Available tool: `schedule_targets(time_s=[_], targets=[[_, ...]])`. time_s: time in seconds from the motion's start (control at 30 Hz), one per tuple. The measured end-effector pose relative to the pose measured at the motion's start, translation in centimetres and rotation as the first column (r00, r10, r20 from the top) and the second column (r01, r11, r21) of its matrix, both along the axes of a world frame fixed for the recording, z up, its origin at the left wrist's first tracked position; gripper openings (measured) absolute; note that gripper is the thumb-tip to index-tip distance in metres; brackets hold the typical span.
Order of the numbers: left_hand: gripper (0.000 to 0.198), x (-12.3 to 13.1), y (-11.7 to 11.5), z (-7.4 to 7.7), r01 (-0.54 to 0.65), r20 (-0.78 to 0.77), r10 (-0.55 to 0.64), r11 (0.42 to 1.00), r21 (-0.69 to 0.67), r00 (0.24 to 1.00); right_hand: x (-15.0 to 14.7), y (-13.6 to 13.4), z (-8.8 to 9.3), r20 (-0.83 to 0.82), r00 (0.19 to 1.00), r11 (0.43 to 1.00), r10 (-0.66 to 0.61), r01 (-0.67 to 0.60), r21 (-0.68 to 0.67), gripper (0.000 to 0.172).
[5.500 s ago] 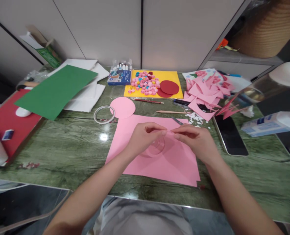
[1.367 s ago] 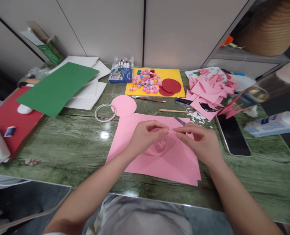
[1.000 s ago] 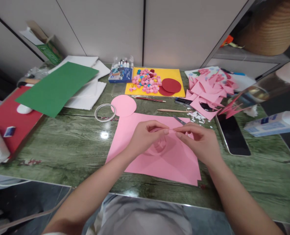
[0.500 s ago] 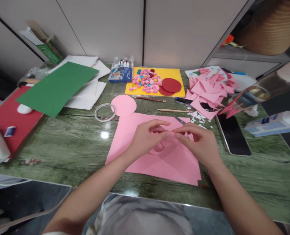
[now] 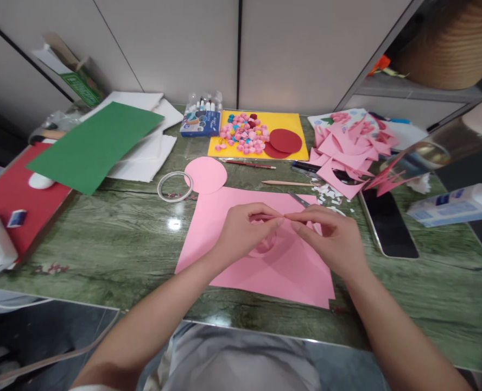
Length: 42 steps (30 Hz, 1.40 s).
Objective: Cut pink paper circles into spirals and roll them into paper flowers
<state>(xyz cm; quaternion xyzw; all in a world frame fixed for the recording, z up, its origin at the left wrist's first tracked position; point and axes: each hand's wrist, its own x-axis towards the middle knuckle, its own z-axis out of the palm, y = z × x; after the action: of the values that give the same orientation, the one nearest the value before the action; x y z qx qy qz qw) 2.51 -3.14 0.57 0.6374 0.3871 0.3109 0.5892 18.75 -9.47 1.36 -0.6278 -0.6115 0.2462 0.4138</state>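
My left hand (image 5: pixel 239 233) is closed, thumb and fingers pinched together over the pink paper sheet (image 5: pixel 293 274). My right hand (image 5: pixel 336 239) meets it fingertip to fingertip, also pinching. Between them is a small piece of pink paper (image 5: pixel 284 216), mostly hidden by the fingers. Just below the left thumb, a curled pink paper shape (image 5: pixel 264 246) rests on the sheet, partly covered. A dark blade (image 5: pixel 298 199), seemingly of scissors, pokes out behind the right fingers.
A pink paper circle (image 5: pixel 206 175) and a tape roll (image 5: pixel 175 187) lie left of the sheet. Behind are a yellow sheet (image 5: pixel 296 122) with small pink rolls and a wooden stick (image 5: pixel 287 183). Pink scraps (image 5: pixel 342 155) and a phone (image 5: pixel 389 222) lie right.
The fingertips of both hands have drawn slightly closer together, and less of the pink paper shows between them. Everything else stays put.
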Motion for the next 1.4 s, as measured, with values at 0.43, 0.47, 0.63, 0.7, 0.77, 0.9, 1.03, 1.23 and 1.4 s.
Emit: schedule_targets(time_s=[0.43,0.47,0.63,0.7,0.77,0.9,1.03,1.23,1.4], targets=[[0.016,0.06,-0.01,-0.38,-0.002,0.024,0.002,1.0,-0.012,1.0,0.06,0.08,-0.3,-0.01,1.0,1.0,0.0,0.0,0.003,0.014],[0.016,0.06,-0.01,-0.4,-0.002,0.026,0.003,1.0,-0.014,1.0,0.02,0.09,-0.28,-0.014,1.0,1.0,-0.001,0.001,0.003,0.013],[0.017,-0.03,0.18,-0.39,0.008,0.055,-0.004,0.998,-0.066,0.998,0.02,0.07,-0.05,-0.042,0.999,1.0,0.002,-0.002,-0.001,0.01],[0.018,-0.05,0.28,-0.32,0.002,0.057,0.002,0.997,-0.081,0.998,0.1,0.05,0.03,-0.05,0.999,1.0,0.014,-0.014,0.007,0.011],[0.017,-0.04,0.33,-0.27,-0.004,0.055,0.008,0.997,-0.082,0.998,0.17,0.03,0.02,-0.053,0.998,1.0,0.02,-0.019,0.019,0.013],[0.018,0.03,0.26,-0.33,0.008,0.071,-0.002,0.997,-0.082,0.998,0.18,0.05,-0.22,-0.058,0.998,0.999,0.016,-0.014,0.035,0.015],[0.019,0.05,0.16,-0.47,0.006,0.074,0.0,0.996,-0.084,0.997,0.15,0.08,-0.45,-0.067,0.998,0.999,0.02,-0.018,0.037,0.015],[0.018,0.02,0.15,-0.46,0.011,0.091,-0.003,0.996,-0.085,0.996,0.12,0.11,-0.45,-0.049,0.999,0.999,0.004,-0.002,0.044,0.013],[0.016,-0.01,0.12,-0.57,0.026,0.099,-0.018,0.996,-0.08,0.995,0.05,0.11,-0.42,-0.056,0.998,0.999,0.009,-0.006,0.043,0.013]])
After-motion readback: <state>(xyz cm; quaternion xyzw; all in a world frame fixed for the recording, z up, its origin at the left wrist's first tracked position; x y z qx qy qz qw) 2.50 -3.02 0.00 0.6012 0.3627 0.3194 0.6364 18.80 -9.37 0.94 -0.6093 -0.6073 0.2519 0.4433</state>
